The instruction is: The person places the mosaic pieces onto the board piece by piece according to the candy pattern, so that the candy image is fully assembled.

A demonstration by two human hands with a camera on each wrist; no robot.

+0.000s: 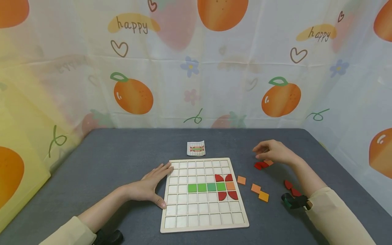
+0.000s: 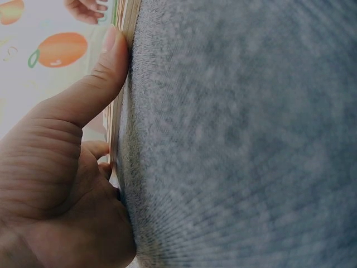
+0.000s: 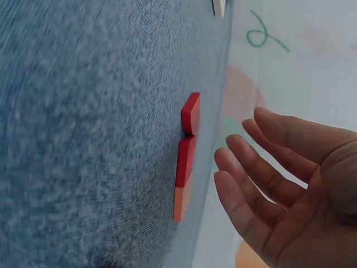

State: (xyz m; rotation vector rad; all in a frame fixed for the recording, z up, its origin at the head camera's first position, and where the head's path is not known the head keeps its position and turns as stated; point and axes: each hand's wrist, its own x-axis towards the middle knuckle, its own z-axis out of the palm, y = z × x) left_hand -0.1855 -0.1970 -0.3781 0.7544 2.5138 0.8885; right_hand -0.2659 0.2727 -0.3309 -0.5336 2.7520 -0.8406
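A pale gridded board point(image 1: 204, 229) lies on the dark table. Its grid holds several green square tiles point(image 1: 202, 187) in a row, an orange square tile point(image 1: 230, 185) and red quarter-round tiles point(image 1: 222, 196) at the right. My left hand point(image 1: 144, 186) rests against the board's left edge, thumb and fingers spread. In the left wrist view, the thumb point(image 2: 103, 78) touches the board's side. My right hand point(image 1: 275, 152) hovers, fingers loosely bent and holding nothing, over two red tiles point(image 3: 185, 162) and an orange tile point(image 3: 182, 201) that touch in a line.
Behind the board lies a small pattern card point(image 1: 196, 148). Loose orange tiles point(image 1: 255, 188) and a yellow-orange tile point(image 1: 263, 196) lie right of the board. More red tiles point(image 1: 295, 192) lie beside the right forearm. A printed curtain point(image 1: 214, 85) hangs behind the table.
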